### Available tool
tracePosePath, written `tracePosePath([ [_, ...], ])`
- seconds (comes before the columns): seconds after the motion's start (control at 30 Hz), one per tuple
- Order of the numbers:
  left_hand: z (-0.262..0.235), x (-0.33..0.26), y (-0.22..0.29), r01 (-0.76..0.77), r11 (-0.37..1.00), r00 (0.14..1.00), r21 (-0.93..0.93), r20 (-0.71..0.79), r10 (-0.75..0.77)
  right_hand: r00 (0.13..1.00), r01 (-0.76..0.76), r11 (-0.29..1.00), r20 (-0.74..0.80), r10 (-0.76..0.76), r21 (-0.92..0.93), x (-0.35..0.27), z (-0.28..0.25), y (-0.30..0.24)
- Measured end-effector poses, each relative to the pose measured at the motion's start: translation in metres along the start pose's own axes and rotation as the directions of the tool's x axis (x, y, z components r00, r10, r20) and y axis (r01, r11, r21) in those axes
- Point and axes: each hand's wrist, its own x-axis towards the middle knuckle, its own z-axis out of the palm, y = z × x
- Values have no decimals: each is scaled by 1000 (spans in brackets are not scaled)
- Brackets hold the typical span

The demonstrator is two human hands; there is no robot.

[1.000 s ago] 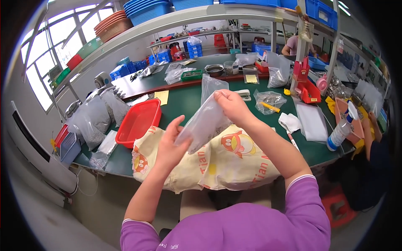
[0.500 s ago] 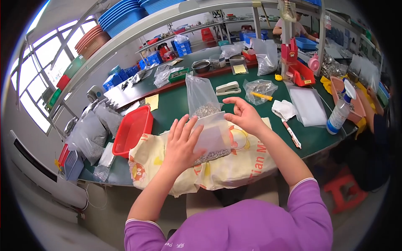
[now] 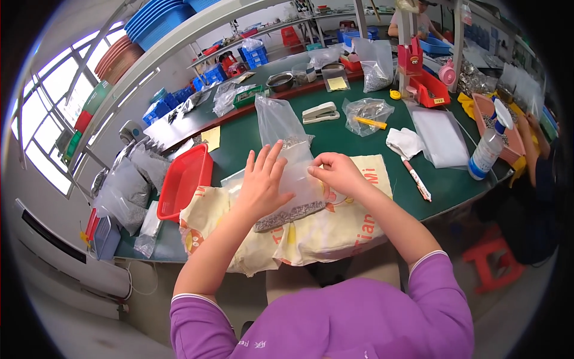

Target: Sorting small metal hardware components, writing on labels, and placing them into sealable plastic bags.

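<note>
A clear plastic bag lies on a cream printed cloth, with small grey metal pieces gathered along its near end. My left hand is open, fingers spread, over the left part of this bag. At the bag's upper right edge, the thumb and forefinger of my right hand are pinched together on the plastic. Just beyond stands another clear bag, its mouth upward and metal pieces in its bottom, partly hidden by the flat bag.
A red tray sits left, beside several filled bags. Beyond are a stapler and a bag with a yellow pen. To the right lie a white cloth, a marker and a spray bottle. A co-worker's arm reaches in at right.
My right hand has come down and left, its fingers closing from a spread pose onto the bag's edge. My left hand has shifted slightly right and up, its fingers still spread.
</note>
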Motion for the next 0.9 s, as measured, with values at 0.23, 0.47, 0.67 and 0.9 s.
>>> tracePosePath([
  [0.23,0,-2,-15,-170,985,973,35,-153,173,996,-5,976,83,-14,218,-1,-1,8],
  [0.47,-39,15,-18,257,854,965,-452,74,-252,869,335,934,-342,-357,-124,-19,4,-21],
  [0.67,-44,24,-30,433,706,899,-560,320,-297,434,683,351,-30,-900,-641,-24,10,-40],
  [0.9,-47,27,-29,638,368,769,-676,540,-341,526,499,301,9,-850,-813,-11,6,-54],
])
